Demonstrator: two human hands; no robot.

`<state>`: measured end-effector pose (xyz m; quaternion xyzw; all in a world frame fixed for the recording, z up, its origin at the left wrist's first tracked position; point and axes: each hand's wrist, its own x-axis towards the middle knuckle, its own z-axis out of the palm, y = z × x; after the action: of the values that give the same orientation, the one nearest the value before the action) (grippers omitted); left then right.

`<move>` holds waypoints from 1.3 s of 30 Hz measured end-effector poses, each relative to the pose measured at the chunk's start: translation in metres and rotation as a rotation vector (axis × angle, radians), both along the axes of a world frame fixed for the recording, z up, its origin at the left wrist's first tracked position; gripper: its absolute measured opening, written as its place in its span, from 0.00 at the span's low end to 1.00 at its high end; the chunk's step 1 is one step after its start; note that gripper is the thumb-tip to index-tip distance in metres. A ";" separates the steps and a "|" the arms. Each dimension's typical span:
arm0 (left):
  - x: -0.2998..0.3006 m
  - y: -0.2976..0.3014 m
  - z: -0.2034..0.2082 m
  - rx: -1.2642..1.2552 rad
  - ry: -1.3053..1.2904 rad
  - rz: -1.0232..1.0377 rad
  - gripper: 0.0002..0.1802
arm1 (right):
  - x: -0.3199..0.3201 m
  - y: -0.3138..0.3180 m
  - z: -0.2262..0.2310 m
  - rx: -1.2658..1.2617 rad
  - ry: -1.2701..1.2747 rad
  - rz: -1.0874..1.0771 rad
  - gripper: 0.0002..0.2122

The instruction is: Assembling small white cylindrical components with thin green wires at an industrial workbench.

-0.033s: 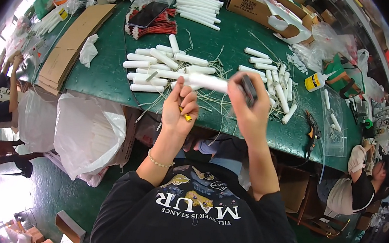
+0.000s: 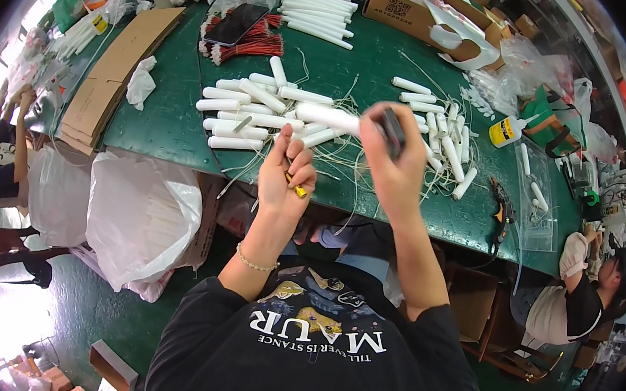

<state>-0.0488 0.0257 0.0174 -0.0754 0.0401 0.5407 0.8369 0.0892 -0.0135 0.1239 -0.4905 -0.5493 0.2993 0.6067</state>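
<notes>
My right hand, blurred by motion, grips a white tube that points left over the bench. A dark, block-like object is in the same hand; its kind is unclear. My left hand is curled just below the tube's left part, index finger raised. A small yellow-and-black piece sticks out of its curled fingers, most of it hidden. Behind the hands lies a pile of white tubes with thin pale wires. A second group of white tubes with wires lies to the right.
On the green bench are a phone on red wires, more white tubes, a glue bottle and a dark-handled tool. Cardboard sheets lie left. A lined bin stands below. People sit at both sides.
My right hand and the white tube have shifted slightly left and away from me. My left hand has moved a little left, still curled round the yellow-and-black piece.
</notes>
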 end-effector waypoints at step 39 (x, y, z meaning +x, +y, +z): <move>-0.005 -0.003 -0.018 0.142 0.507 0.087 0.13 | 0.151 -0.069 -0.005 0.356 -0.181 -0.649 0.10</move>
<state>-0.0541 0.0231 -0.0004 0.1197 0.2073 0.5793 0.7792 0.2405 -0.0825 0.1187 -0.5504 -0.4603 -0.0530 0.6945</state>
